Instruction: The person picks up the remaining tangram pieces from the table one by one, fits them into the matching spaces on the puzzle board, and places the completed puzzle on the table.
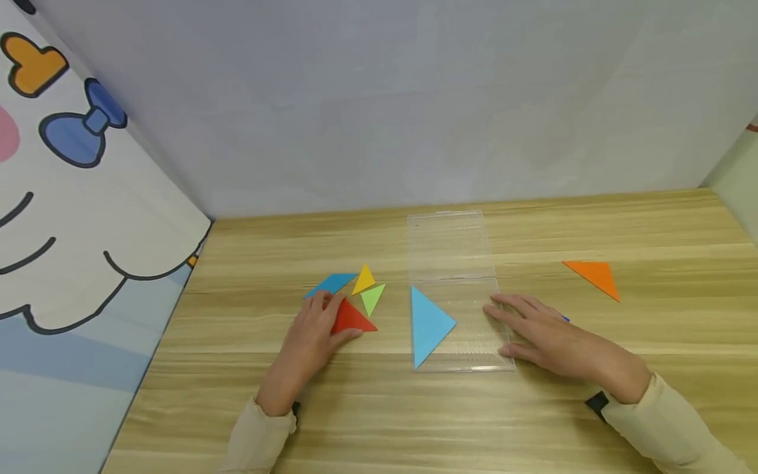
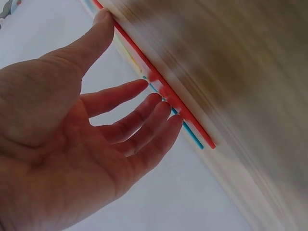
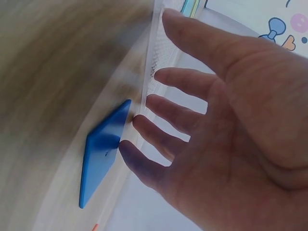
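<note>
In the head view my left hand (image 1: 310,332) rests at the red triangle (image 1: 352,318), fingertips at its upper left and thumb along its lower edge. The left wrist view shows the thumb and relaxed fingers touching the red piece, spread well apart. Just behind it lie a blue flat piece (image 1: 333,283), a small yellow triangle (image 1: 364,280) and a small green triangle (image 1: 372,299). My right hand (image 1: 547,339) touches the right edge of a clear plastic panel (image 1: 450,247) with loosely extended fingers. A dark blue flat piece (image 3: 103,149) lies beneath that hand, mostly hidden from the head view.
A large light blue triangle (image 1: 431,326) lies on the panel's near left part. Farther right on the wooden table (image 1: 379,421) is an orange triangle (image 1: 598,276). A grey-white wall (image 1: 414,118) rises behind the table, and a cartoon-printed sheet (image 1: 77,217) borders its left side.
</note>
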Demonstrator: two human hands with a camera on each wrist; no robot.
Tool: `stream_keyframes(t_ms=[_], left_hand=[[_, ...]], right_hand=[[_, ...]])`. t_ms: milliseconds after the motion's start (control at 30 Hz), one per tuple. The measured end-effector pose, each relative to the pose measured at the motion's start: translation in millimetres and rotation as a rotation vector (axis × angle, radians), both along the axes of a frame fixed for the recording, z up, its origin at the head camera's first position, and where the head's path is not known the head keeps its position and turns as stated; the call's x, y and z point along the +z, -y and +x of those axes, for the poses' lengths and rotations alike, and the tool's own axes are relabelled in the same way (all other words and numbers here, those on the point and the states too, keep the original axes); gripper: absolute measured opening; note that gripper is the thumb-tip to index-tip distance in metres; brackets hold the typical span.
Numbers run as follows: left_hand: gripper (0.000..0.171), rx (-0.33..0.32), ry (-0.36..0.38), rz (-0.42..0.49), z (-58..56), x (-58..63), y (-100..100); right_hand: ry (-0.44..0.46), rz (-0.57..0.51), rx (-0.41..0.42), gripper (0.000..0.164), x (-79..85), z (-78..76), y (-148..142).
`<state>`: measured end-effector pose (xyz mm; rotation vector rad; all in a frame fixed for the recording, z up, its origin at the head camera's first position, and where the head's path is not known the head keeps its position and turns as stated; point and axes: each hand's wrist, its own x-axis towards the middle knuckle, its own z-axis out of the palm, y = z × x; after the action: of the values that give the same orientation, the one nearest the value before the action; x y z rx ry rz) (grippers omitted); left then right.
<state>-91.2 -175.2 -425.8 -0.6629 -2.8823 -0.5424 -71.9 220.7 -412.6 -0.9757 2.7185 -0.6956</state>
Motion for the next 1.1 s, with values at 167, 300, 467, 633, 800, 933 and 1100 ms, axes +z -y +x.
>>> stream_keyframes(t_ms=[167,300,467,633,800,933,1100], left_hand=[[0.061,0.023,0.037,-0.005,-0.9,1.2,1.0],[0.061,0.035,0.044,-0.005,-2.3,0.5,1.7],[0.059,0.038,0.046,0.003,-2.8,-1.9,2.2],[0.058,0.037,0.018,0.009,-2.5,-2.4,2.8],[0.059,0.052,0.035,0.007,-2.7,-1.5,2.7],[0.061,0.066,0.062,0.005,-2.8,0.0,1.7],[0.061,0.071,0.073,-0.002,-3.1,0.0,0.8]], right_hand=[[-0.014,-0.001,0.005,0.062,-1.6,-1.4,0.3],[-0.019,-0.009,0.010,0.062,-2.8,-1.5,-0.1],[-0.019,-0.018,0.015,0.063,-3.5,-0.6,-1.3],[-0.023,-0.024,0.017,0.063,-4.7,-0.5,-1.4],[-0.037,-0.030,0.016,0.063,-6.0,-1.1,-1.3],[-0.046,-0.031,0.021,0.063,-7.5,-1.8,-1.5],[-0.047,-0.028,0.025,0.063,-7.8,-2.1,-2.3]])
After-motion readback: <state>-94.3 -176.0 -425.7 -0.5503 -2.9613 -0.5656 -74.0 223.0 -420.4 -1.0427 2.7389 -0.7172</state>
